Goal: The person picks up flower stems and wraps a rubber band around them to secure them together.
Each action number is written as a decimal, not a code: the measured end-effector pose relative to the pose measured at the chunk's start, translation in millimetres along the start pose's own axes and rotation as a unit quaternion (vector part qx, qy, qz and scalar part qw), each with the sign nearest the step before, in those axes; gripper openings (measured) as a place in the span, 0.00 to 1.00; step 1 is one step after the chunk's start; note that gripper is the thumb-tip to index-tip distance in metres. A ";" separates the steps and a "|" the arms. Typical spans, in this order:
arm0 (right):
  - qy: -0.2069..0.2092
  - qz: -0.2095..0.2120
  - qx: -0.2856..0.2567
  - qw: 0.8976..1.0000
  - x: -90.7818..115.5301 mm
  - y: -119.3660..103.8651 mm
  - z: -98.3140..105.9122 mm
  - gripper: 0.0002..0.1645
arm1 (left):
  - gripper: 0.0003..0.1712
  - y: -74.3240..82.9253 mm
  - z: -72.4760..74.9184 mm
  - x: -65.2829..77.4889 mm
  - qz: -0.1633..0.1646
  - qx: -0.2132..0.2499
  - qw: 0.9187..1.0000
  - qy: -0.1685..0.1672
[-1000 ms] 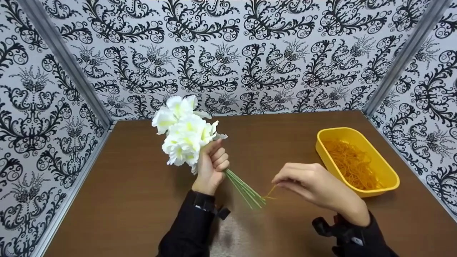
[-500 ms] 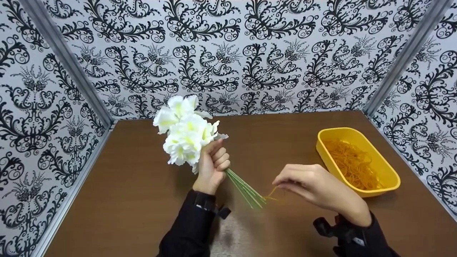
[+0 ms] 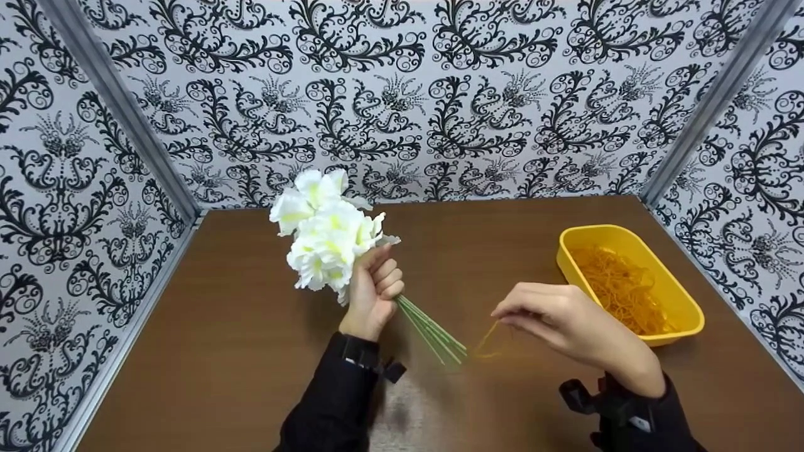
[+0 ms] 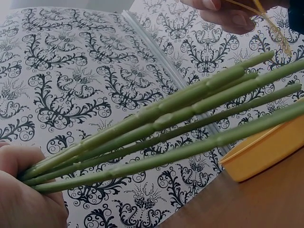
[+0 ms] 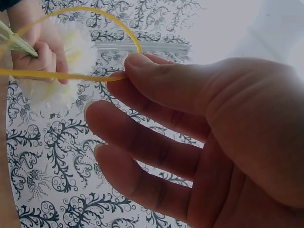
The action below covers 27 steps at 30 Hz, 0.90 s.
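Observation:
A bunch of white artificial flowers [image 3: 330, 232] with yellow-tinged centres is held in my left hand [image 3: 374, 292], its fingers wrapped round the stems. Beyond the fist the green stems [image 3: 432, 329] fan out slightly toward the lower right; in the left wrist view the stems [image 4: 190, 111] have bare ends. Between thumb and forefinger my right hand [image 3: 559, 323] pinches a yellow rubber band [image 3: 487, 339], which hangs just right of the stem tips. Seen from the right wrist, the rubber band [image 5: 102, 14] forms a loop, and the other fingers are loosely bent below.
At the right of the brown table [image 3: 251, 364] stands a yellow plastic tray [image 3: 678, 298] holding a tangle of rubber bands [image 3: 615, 285]. Patterned black-and-white panels [image 3: 402, 100] with grey metal posts enclose the table at the back and sides.
My right hand has shifted a little to the right, drawing the rubber band away from the stem tips, where it was before. The left hand and flowers have stayed nearly still.

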State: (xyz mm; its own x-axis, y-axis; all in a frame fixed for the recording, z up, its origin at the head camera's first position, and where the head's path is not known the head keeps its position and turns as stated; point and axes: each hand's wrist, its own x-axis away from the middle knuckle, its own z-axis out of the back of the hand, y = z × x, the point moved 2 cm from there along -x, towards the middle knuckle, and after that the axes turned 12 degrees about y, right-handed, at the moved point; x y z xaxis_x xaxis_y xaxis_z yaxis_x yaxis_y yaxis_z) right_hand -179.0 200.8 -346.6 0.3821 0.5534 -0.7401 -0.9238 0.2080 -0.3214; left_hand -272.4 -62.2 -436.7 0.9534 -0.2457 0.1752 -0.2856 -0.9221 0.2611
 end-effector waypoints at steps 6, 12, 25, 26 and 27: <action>-0.010 0.000 0.004 1.000 0.4 0.5 -5.8 0.11 | 0.26 -1.5 -0.5 1.9 0.008 -0.003 1.000 0.001; -0.016 -0.007 0.010 1.000 0.6 -0.1 -8.2 0.11 | 0.27 -2.0 -2.1 2.2 0.013 -0.007 1.000 -0.001; -0.012 0.001 0.014 1.000 -0.1 1.3 -13.1 0.13 | 0.27 -3.6 -3.1 2.0 0.009 -0.014 1.000 0.007; -0.012 0.002 0.016 1.000 -0.3 2.0 -14.2 0.13 | 0.27 -4.4 -3.7 2.5 0.010 -0.015 1.000 0.004; -0.011 0.004 0.018 1.000 -0.4 2.4 -15.0 0.13 | 0.27 -5.2 -4.3 3.0 0.011 -0.016 1.000 0.001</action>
State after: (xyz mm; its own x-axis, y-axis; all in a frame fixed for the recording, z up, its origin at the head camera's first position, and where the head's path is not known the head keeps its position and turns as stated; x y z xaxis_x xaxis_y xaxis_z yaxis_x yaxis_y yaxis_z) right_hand -181.0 189.0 -355.9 0.3740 0.5727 -0.7294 -0.9274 0.2318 -0.2935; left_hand -268.4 -56.9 -433.5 0.9465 -0.2654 0.1836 -0.3098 -0.9064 0.2873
